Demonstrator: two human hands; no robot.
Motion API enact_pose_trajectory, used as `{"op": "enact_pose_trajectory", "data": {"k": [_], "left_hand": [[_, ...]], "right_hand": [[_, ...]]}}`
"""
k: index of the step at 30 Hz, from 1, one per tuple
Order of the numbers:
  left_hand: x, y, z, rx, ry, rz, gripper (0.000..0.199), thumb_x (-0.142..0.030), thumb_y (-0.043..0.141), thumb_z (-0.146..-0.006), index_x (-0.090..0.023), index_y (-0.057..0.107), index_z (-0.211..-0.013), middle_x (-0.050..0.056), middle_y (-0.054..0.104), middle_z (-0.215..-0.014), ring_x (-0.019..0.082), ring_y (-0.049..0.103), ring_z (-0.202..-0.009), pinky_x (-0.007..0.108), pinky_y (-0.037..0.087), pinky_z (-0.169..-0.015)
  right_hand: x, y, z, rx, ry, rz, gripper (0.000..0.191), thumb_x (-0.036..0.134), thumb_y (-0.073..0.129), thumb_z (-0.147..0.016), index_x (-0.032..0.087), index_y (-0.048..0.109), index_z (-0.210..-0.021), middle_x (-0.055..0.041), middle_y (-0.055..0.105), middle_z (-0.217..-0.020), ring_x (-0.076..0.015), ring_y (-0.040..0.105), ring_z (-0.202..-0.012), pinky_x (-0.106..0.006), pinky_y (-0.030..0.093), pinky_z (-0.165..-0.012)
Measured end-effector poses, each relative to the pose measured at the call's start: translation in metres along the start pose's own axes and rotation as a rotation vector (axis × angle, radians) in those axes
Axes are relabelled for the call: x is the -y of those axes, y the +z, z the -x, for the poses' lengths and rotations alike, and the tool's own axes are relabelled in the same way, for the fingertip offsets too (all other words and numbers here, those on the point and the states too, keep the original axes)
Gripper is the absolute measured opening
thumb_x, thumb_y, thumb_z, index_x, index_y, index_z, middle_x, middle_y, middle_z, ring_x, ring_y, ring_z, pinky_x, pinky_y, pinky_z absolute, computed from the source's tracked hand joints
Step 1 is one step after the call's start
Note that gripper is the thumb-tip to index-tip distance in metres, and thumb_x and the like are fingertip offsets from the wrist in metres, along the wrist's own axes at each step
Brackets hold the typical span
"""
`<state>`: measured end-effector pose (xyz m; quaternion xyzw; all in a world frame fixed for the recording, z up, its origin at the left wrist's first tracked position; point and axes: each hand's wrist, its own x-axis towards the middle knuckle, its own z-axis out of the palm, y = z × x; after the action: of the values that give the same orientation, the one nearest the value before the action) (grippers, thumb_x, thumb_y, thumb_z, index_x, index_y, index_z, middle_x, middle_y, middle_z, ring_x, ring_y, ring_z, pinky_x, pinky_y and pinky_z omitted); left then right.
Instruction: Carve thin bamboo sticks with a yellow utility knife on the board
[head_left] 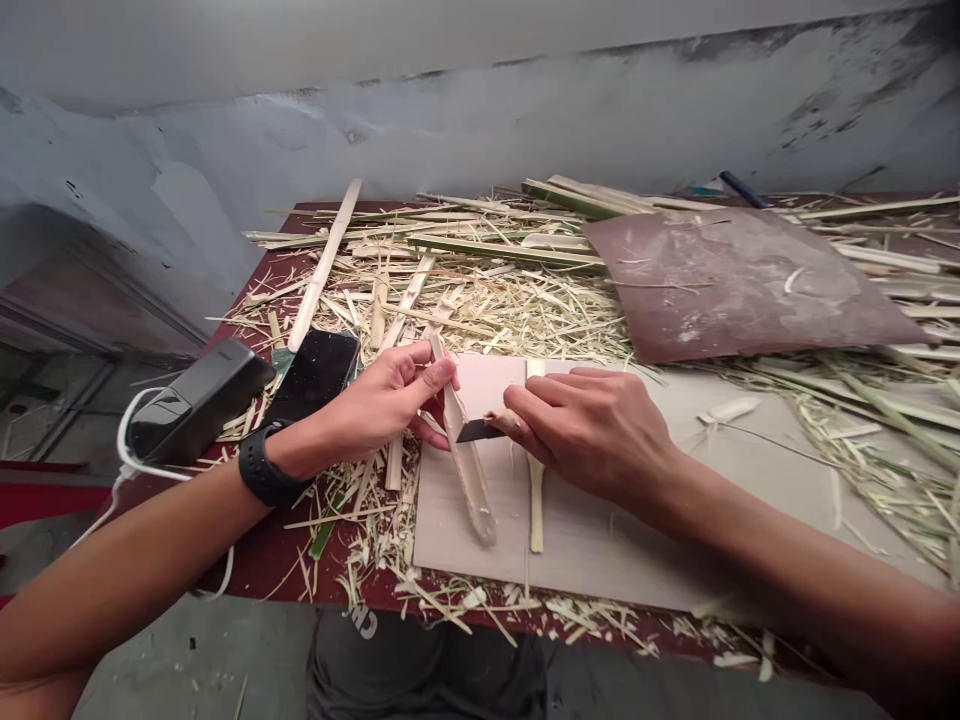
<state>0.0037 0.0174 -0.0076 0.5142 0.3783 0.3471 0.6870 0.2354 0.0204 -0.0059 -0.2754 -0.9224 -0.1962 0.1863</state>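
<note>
My left hand (401,392) pinches the upper part of a long, narrow bamboo piece (471,478) with a hollowed face. Its lower end points down toward the pale board (480,565). In my closed right hand (592,425) is a knife (478,431), its short dark blade against the bamboo's edge just below my left fingers. Most of the knife's handle is hidden by my fingers. Partly under my right hand, a pale bamboo stick (537,505) with a wider top lies on the board.
Bamboo shavings (555,310) and split strips cover much of the red table. A brown sheet (750,285) lies at the back right. At left are a phone (319,370) and a dark power bank (199,400) with a white cable (124,440). A wall (450,130) stands behind.
</note>
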Motion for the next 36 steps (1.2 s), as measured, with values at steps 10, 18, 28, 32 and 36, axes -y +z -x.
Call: {"op": "enact_pose_trajectory", "data": {"k": [10, 18, 28, 32, 36], "left_hand": [[-0.010, -0.012, -0.002, -0.116, 0.083, 0.000, 0.024, -0.037, 0.063, -0.099, -0.017, 0.056, -0.087, -0.001, 0.063, -0.072, 0.011, 0.065, -0.057, 0.020, 0.062, -0.047], [-0.007, -0.011, -0.003, -0.132, 0.058, 0.013, 0.026, -0.039, 0.065, -0.097, -0.017, 0.057, -0.087, -0.001, 0.065, -0.069, 0.012, 0.068, -0.058, 0.020, 0.062, -0.047], [-0.001, 0.002, 0.002, -0.052, 0.012, 0.057, 0.028, -0.040, 0.069, -0.094, -0.016, 0.058, -0.086, -0.001, 0.067, -0.071, 0.011, 0.068, -0.061, 0.019, 0.063, -0.050], [-0.002, 0.004, 0.003, -0.070, 0.023, 0.043, 0.026, -0.038, 0.066, -0.096, -0.015, 0.058, -0.086, 0.001, 0.068, -0.073, 0.012, 0.069, -0.063, 0.020, 0.063, -0.050], [-0.005, 0.000, 0.003, -0.080, 0.042, 0.017, 0.025, -0.037, 0.064, -0.098, -0.015, 0.059, -0.087, 0.001, 0.067, -0.074, 0.013, 0.069, -0.063, 0.021, 0.064, -0.050]], "right_hand": [[0.002, -0.002, 0.002, 0.047, -0.107, -0.038, 0.045, 0.036, 0.040, -0.108, 0.020, 0.050, -0.067, 0.0043, 0.050, -0.053, -0.0109, 0.041, -0.046, -0.031, 0.018, -0.052], [-0.003, 0.001, 0.002, -0.009, -0.106, -0.035, 0.044, 0.035, 0.039, -0.109, 0.020, 0.050, -0.069, 0.0045, 0.050, -0.055, -0.0105, 0.042, -0.047, -0.029, 0.022, -0.052], [-0.003, -0.002, 0.001, -0.009, -0.064, 0.013, 0.043, 0.031, 0.039, -0.108, 0.020, 0.052, -0.069, 0.0047, 0.050, -0.054, -0.0101, 0.042, -0.047, -0.029, 0.026, -0.054], [-0.005, -0.005, 0.001, 0.018, -0.071, 0.004, 0.044, 0.031, 0.039, -0.108, 0.020, 0.051, -0.067, 0.0043, 0.050, -0.053, -0.0103, 0.042, -0.047, -0.030, 0.023, -0.054], [-0.004, -0.005, 0.002, 0.037, -0.074, -0.009, 0.044, 0.032, 0.039, -0.108, 0.020, 0.049, -0.067, 0.0042, 0.050, -0.052, -0.0105, 0.040, -0.047, -0.030, 0.020, -0.053]]}}
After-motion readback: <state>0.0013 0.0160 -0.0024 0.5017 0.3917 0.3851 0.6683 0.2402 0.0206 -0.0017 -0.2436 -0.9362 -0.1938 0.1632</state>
